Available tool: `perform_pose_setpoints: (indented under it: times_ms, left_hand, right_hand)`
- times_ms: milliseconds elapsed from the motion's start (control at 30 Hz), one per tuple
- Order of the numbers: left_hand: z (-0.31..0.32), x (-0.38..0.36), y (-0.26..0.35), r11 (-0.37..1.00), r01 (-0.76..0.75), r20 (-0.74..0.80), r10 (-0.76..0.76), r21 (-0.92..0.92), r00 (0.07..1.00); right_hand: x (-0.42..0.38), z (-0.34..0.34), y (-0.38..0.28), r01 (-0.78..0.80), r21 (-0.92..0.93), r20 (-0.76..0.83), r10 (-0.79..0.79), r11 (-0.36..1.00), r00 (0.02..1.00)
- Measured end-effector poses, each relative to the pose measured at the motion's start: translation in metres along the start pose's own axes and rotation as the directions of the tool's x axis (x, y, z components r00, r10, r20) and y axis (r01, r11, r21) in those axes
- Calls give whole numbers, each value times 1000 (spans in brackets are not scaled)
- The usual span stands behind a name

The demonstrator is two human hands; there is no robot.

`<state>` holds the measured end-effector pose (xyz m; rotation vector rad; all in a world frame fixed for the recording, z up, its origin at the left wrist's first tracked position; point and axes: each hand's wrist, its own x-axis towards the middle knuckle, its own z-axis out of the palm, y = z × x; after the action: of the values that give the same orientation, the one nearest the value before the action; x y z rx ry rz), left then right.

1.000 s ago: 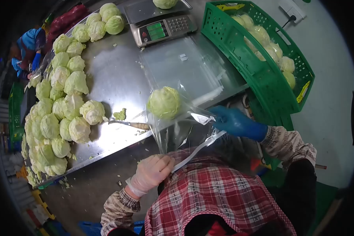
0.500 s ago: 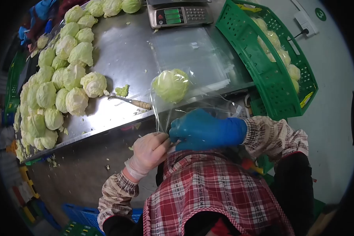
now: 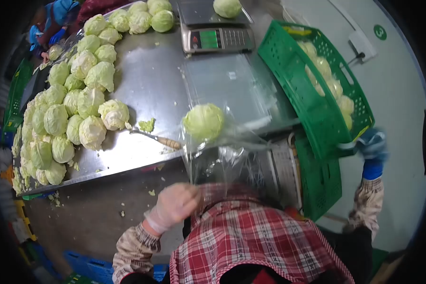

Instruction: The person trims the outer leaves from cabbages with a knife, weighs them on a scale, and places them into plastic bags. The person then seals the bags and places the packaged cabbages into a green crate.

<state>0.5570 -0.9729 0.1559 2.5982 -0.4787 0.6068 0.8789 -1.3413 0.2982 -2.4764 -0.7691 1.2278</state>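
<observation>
My left hand (image 3: 176, 204), in a thin translucent glove, is closed at the front of my apron. It grips the gathered end of a clear plastic bag (image 3: 213, 163). Inside that bag a pale green cabbage (image 3: 203, 122) rests at the table's front edge. My right hand (image 3: 371, 145), gloved in blue, is out at the right beside the near corner of a green crate (image 3: 312, 118); motion smears its fingers. Left of the bagged cabbage lies a knife with a wooden handle (image 3: 168, 142), next to a scrap of leaf (image 3: 147, 125).
Many cabbages (image 3: 91, 102) are heaped along the table's left side. A weighing scale (image 3: 217, 39) with one cabbage (image 3: 227, 7) on it stands at the back. Flat clear bags (image 3: 227, 85) lie stacked before it. Another person (image 3: 52, 23) is at the far left.
My right hand has left the bag and swung right to the green crate. The left hand stays low at the bag's end. The view has tilted, showing a cabbage on the scale.
</observation>
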Motion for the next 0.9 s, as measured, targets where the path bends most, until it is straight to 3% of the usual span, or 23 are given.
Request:
perform_pose_setpoints:
  times_ms: [33,67,133,167,200,233,267,300,367,400,467,500,533,567,600,633,700,733,767,833,867,900]
  left_hand:
    - [-2,-4,6,1000,-7,-55,8,25,998]
    - [-5,-8,7,999,-16,-74,19,30,997]
    - [-7,-19,-2,999,-39,-84,41,27,996]
    - [-3,-23,-12,980,193,-198,-181,43,963]
    - [1,-26,-17,909,416,-294,-392,23,872]
    - [6,-22,-25,909,417,-280,-395,20,875]
    - [12,-10,-42,900,436,-152,-431,1,890]
    - [17,1,-56,892,451,-26,-451,-11,892]
    - [29,20,-62,920,392,103,-392,23,914]
    - [37,20,-63,953,301,60,-303,38,951]
    - [50,14,-66,972,227,-29,-229,-54,973]
    - [60,4,-67,964,226,-86,-239,-139,967]
    - [61,6,-61,803,479,-117,-546,-355,829]
    - [64,12,-52,537,635,-74,-793,-555,605]
    - [86,13,-54,-161,319,224,-959,-934,171]
    - [92,17,-56,-167,315,227,-960,-934,165]
    - [96,26,-66,-451,-31,449,-892,-892,55]
    - [95,29,-67,-457,-27,456,-889,-889,40]
    - [91,31,-68,-457,-32,456,-889,-889,39]
    - [78,41,-69,-462,43,460,-886,-886,-54]
    - [72,46,-71,-464,50,462,-886,-884,-50]
    - [67,50,-74,-380,103,369,-922,-919,-114]
  right_hand:
    - [13,-3,48,-245,-201,125,273,948,954]
    - [29,17,88,-310,-351,202,395,883,896]
    - [45,73,136,-177,-422,103,242,889,965]
    - [61,78,115,-103,-365,-30,98,925,995]
    - [77,82,92,-9,-334,-162,-48,943,986]
    - [100,90,21,46,-131,-350,-90,990,932]
    - [129,91,7,334,-344,-407,-460,878,789]
    - [149,93,-31,435,-363,-437,-563,824,701]
    - [184,98,-72,561,-469,-309,-722,682,619]
    - [196,103,-82,562,-471,-307,-724,680,619]
    - [220,109,-92,758,-564,14,-914,327,404]
    - [227,111,-90,762,-560,20,-915,325,404]
    - [233,112,-85,719,-79,-59,-724,690,688]
    - [240,113,-77,395,415,44,-452,819,891]
    - [259,119,-55,322,670,78,-495,669,865]
    - [258,119,-56,317,668,86,-493,673,866]
    - [255,116,-62,119,748,124,-314,653,941]
    - [241,108,-78,237,682,3,-328,692,945]
    - [232,98,-94,236,679,7,-328,695,945]
    - [223,85,-119,575,385,-267,-509,722,818]
    - [228,86,-128,608,397,-370,-486,688,792]
    - [234,84,-138,609,400,-376,-483,685,790]
